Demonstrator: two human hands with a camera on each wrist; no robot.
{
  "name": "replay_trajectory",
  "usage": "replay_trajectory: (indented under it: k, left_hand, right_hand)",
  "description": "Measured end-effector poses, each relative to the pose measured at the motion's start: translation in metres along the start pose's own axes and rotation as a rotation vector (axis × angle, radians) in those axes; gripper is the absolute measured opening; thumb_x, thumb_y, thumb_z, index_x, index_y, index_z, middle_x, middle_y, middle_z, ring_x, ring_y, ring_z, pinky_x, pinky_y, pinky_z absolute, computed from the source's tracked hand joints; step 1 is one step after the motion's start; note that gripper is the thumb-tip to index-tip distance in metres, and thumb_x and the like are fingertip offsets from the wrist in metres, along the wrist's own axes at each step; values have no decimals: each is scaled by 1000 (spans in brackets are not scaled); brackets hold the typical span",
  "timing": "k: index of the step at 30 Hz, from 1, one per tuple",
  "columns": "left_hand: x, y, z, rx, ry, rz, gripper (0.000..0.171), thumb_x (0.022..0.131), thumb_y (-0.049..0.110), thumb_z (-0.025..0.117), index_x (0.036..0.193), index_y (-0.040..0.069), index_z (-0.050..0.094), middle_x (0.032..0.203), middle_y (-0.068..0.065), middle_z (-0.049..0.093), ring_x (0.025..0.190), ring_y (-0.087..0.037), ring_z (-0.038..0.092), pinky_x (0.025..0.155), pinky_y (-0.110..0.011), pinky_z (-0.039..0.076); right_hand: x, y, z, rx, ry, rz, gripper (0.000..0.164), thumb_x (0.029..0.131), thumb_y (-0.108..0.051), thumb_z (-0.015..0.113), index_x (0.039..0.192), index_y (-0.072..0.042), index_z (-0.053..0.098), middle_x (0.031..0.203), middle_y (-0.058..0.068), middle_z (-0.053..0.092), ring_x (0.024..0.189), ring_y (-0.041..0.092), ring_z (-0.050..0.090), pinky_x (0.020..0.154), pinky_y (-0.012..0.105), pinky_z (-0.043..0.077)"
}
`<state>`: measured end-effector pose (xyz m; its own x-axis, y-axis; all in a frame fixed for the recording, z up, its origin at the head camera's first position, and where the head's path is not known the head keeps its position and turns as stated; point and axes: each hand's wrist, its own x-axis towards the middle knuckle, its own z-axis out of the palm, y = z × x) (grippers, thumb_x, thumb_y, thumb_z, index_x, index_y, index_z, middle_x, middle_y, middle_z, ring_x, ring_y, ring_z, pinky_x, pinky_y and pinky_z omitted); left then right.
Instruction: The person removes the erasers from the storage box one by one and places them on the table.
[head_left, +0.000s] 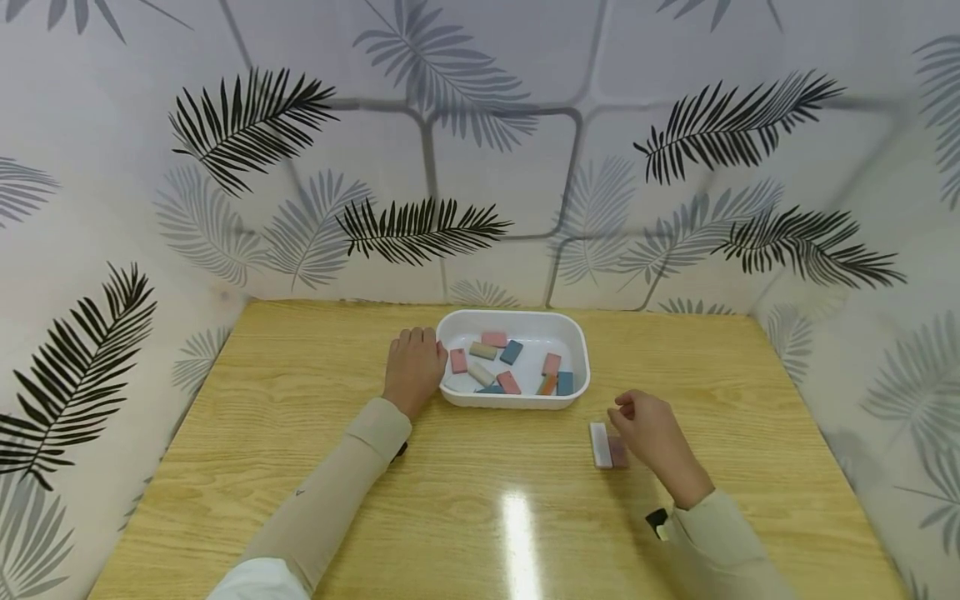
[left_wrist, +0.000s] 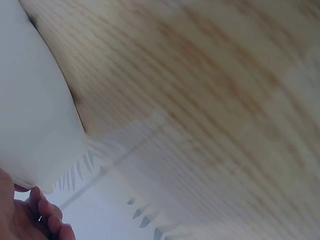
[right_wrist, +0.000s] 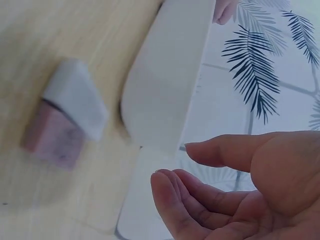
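Note:
My left hand [head_left: 415, 367] holds the left rim of a white plastic tub [head_left: 513, 402]. In the left wrist view its fingers [left_wrist: 50, 218] are curled at the tub's edge. Inside the tub lie several small rectangular blocks: pink [head_left: 508, 382], blue [head_left: 512, 352], cream [head_left: 483, 350] and orange [head_left: 547, 384]. To the right of the tub, my right hand [head_left: 651, 429] hovers with bent fingers and a gap between thumb and fingertips, holding nothing. Beside it on the table, a white block [right_wrist: 76, 97] and a smudged pink block [right_wrist: 56, 135] sit side by side, touching.
The wooden table [head_left: 300, 358] has a shiny light reflection near its front. Walls [head_left: 495, 192] with a leaf pattern stand behind it and at both sides. The tub is close to the table's back edge.

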<state>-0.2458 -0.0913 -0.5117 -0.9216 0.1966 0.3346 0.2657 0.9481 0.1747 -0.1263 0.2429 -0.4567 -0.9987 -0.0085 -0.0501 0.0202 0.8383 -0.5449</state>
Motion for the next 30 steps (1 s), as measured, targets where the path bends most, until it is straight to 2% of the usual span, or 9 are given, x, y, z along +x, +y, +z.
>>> replay_trajectory:
  k: [10, 15, 18, 25, 27, 30]
  left_hand:
    - [0, -1, -1, -2, -11, -8, 27, 95, 25, 44, 97, 0, 55, 92, -14, 56, 92, -31, 51, 81, -44, 40]
    - [0, 1, -5, -7, -22, -8, 27, 95, 24, 44, 97, 0, 55, 93, -15, 56, 92, -31, 50, 82, -44, 39]
    - [-1, 2, -6, -5, -21, -6, 25, 95, 23, 45, 97, 0, 55, 92, -15, 56, 91, -31, 50, 82, -44, 39]
    - [-1, 2, -6, -13, 6, 5, 24, 95, 23, 46, 93, 1, 55, 89, -14, 56, 89, -31, 50, 79, -43, 39]
    - [-1, 1, -5, -12, 9, 9, 25, 95, 24, 45, 92, 1, 55, 89, -13, 56, 88, -30, 51, 79, -42, 40]
    - [-1, 1, -4, -3, 10, 9, 25, 95, 24, 44, 92, 2, 55, 88, -13, 56, 88, -30, 51, 78, -41, 40]
  right_hand:
    - [36, -38, -2, 28, 32, -68, 27, 89, -15, 56, 103, 8, 61, 91, 17, 63, 81, 27, 61, 70, 39, 50]
    - [57, -52, 5, 16, 7, -100, 26, 88, -12, 56, 100, 11, 61, 91, 18, 63, 78, 26, 59, 69, 38, 50]
    - [67, -58, 9, 2, -21, -107, 24, 88, -12, 57, 96, 10, 62, 82, 17, 62, 69, 23, 56, 65, 36, 48]
    - [87, -67, 22, -20, -72, -50, 22, 87, -14, 56, 79, 5, 62, 63, 6, 54, 55, 16, 45, 53, 28, 39]
    - [92, -68, 26, -31, -80, -19, 21, 85, -12, 55, 68, 2, 56, 58, 2, 46, 51, 14, 39, 49, 27, 33]
    - [100, -69, 33, -54, -102, 15, 24, 84, -9, 54, 62, -4, 45, 56, 0, 38, 49, 14, 35, 47, 27, 29]
